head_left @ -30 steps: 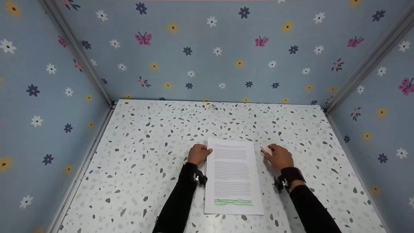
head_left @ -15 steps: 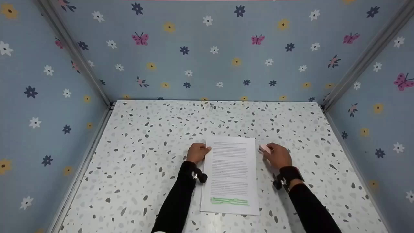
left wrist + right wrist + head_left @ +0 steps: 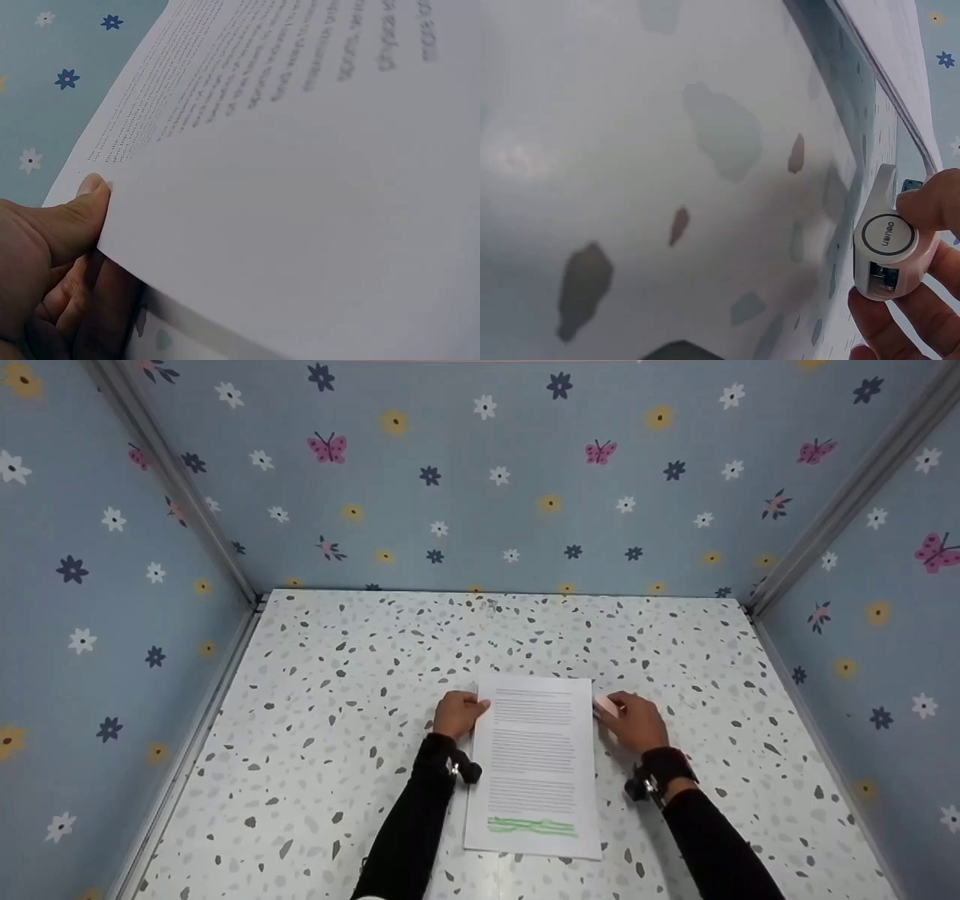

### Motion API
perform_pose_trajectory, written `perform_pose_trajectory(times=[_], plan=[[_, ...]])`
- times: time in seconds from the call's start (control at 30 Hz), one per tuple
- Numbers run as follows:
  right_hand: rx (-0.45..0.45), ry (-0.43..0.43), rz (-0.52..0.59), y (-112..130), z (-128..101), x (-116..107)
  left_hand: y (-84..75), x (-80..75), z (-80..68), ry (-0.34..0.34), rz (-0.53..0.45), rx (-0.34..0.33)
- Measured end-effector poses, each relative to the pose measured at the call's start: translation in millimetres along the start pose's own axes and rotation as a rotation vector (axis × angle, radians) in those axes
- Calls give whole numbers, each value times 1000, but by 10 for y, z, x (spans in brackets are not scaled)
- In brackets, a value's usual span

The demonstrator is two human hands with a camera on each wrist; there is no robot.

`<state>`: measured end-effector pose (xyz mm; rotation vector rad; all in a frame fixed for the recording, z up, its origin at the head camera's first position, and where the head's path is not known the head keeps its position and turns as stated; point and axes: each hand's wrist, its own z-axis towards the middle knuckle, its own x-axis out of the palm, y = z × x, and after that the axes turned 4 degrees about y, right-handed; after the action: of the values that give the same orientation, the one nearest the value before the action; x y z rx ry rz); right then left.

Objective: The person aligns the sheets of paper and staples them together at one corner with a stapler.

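Note:
A printed sheet of paper with a green highlighted band near its bottom lies on the speckled table. My left hand pinches the sheet's upper left edge, and in the left wrist view the thumb sits on the lifted paper. My right hand grips a small pale pink stapler at the sheet's upper right edge. The right wrist view shows the stapler held in the fingers, close to the paper's edge.
Blue walls with flowers and butterflies enclose the table on the left, back and right. Metal corner posts stand at the two back corners. Both forearms wear black sleeves and wrist-mounted cameras.
The sheet has shifted slightly left and up. My right hand with the stapler has moved left, closing on the paper's right edge.

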<state>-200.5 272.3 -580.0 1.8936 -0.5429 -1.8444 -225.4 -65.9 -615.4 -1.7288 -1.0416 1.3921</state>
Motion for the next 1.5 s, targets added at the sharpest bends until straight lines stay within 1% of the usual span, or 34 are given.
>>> perform_pose_trajectory(times=[0.2,0.37,0.53,0.6,0.7,0.83,1.07,1.3,1.5], plan=[[32,-3,9,-31,-20,22,-5,-2,-4,-14,13,0],[40,11,30,-10,-40,63,13,-11,0,-37,10,24],[8,-10,36,59,-25,66,68,-7,35,-1,29,54],[-12,-18,31,90,-5,52,79,-11,41,2,41,53],[-36,-27,14,122,30,25,70,-15,39,-14,42,37],[-54,-52,-11,155,76,-2,52,-18,42,-4,41,8],[-62,-76,-8,219,183,-12,46,-34,34,2,21,4],[-95,-66,-28,264,275,17,-2,-34,10,-7,13,-4],[-64,-45,-21,231,271,71,19,-17,29,10,26,8]])
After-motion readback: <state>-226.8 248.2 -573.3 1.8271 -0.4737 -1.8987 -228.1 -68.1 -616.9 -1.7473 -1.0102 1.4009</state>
